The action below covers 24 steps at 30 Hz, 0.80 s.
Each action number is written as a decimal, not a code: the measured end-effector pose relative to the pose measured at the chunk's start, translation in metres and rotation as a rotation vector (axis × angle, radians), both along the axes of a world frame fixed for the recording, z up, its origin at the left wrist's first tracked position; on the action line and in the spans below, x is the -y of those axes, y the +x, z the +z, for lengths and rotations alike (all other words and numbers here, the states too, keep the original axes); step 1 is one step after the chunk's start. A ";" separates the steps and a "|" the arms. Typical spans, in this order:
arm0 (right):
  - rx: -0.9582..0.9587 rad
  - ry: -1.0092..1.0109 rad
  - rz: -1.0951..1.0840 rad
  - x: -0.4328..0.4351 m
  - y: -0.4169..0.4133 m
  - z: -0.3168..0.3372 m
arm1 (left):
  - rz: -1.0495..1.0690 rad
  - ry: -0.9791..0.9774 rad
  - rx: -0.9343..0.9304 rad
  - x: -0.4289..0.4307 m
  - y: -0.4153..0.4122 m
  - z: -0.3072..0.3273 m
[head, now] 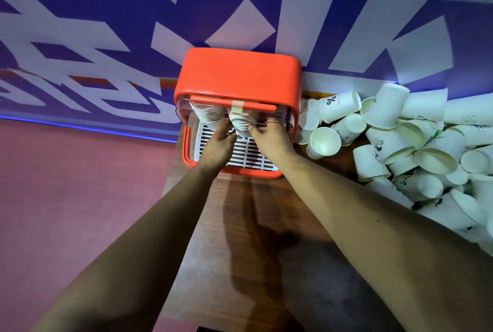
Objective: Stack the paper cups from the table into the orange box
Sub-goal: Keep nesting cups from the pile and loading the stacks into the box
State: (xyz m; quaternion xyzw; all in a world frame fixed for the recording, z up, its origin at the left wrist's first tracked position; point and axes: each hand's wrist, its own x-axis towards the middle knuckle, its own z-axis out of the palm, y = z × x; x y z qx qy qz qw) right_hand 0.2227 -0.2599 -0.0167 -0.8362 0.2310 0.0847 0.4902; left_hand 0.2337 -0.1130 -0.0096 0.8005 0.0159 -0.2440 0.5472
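Observation:
The orange box point(234, 75) stands at the table's far edge against the wall, its clear front lid raised. Inside, on a white slotted tray point(248, 154), lie two stacks of white paper cups: one at the left point(206, 115), one in the middle point(241, 125). Both my hands reach into the box. My left hand point(218, 142) touches the left side of the middle stack. My right hand point(269, 135) grips that stack from the right, fingers curled on it. A large pile of loose paper cups point(394, 145) lies on the table to the right of the box.
The wooden table point(240, 225) stretches from me to the box. A wall with a blue and white pattern point(106, 25) rises behind the box. Reddish floor point(80, 185) lies to the left of the table.

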 end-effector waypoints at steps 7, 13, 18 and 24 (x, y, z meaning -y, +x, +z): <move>0.040 0.008 0.088 0.034 -0.058 0.025 | 0.033 0.108 0.083 -0.001 -0.030 -0.003; 0.121 -0.270 -0.252 0.121 -0.106 0.014 | -0.248 -0.014 0.123 0.049 -0.059 0.004; -0.033 -0.261 -0.244 0.142 -0.107 -0.006 | -0.337 0.119 0.088 0.114 -0.052 -0.002; -0.131 -0.169 -0.201 0.143 -0.096 -0.009 | -0.397 0.239 -0.024 0.153 -0.045 -0.021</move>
